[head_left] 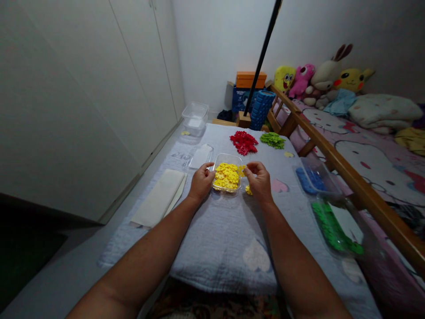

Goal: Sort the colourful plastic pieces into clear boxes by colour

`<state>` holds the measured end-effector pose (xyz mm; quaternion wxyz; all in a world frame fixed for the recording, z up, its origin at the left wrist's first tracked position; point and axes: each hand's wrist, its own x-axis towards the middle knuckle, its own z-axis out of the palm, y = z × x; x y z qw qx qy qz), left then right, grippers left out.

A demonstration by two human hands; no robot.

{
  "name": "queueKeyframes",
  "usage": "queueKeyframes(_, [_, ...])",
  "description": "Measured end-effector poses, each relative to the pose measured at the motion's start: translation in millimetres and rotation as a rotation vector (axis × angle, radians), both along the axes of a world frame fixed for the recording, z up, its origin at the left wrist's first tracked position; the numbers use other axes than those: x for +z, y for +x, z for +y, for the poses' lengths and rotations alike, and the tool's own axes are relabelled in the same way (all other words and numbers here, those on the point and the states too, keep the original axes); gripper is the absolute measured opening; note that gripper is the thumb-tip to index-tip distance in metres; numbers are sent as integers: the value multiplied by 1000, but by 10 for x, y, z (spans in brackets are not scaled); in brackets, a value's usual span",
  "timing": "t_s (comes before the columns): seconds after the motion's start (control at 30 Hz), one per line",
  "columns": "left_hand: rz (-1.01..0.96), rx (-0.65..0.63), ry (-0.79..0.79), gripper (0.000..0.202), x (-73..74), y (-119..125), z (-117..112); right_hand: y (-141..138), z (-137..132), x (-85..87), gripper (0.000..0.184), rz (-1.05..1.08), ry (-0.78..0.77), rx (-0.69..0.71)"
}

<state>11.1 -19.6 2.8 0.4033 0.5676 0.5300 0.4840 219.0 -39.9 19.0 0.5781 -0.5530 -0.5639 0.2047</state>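
Note:
A clear plastic box (227, 192) filled with yellow flower-shaped pieces (226, 175) stands on the cloth in front of me. My left hand (202, 182) grips the box's left side, its fingers closed at the rim. Between the thumb and fingertips of my right hand (259, 180) is a yellow flower-shaped piece (242, 170), held at the box's right rim. Another yellow piece (248, 190) lies on the cloth just under the right hand, partly hidden by it. Left of the box is a clear lid (200, 157) with a white label.
Red pieces (244, 142) and green pieces (272, 140) lie in piles farther back. On the right are boxes of blue pieces (311, 180) and green pieces (335, 228), beside a wooden bed rail (352, 167). A folded cloth (160, 198) and an open clear container (195, 117) are leftward.

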Motion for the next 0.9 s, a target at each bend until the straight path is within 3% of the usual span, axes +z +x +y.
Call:
queueKeyframes(0.2, [13,-2,9,47,11,-2,-1,-133,-16,-70,11,-137,-50,59])
queueKeyframes(0.53, [-2,-2,-2,50,6,4,-1,-196,35,-96,13,-344,-74,-65])
queueKeyframes(0.73, [-4,-3,1,49,7,-3,-10,-124,59,-105,23,-439,-98,-116])
queueKeyframes(0.9, [0,2,0,47,7,-4,-13,119,54,-98,24,-559,-156,-176])
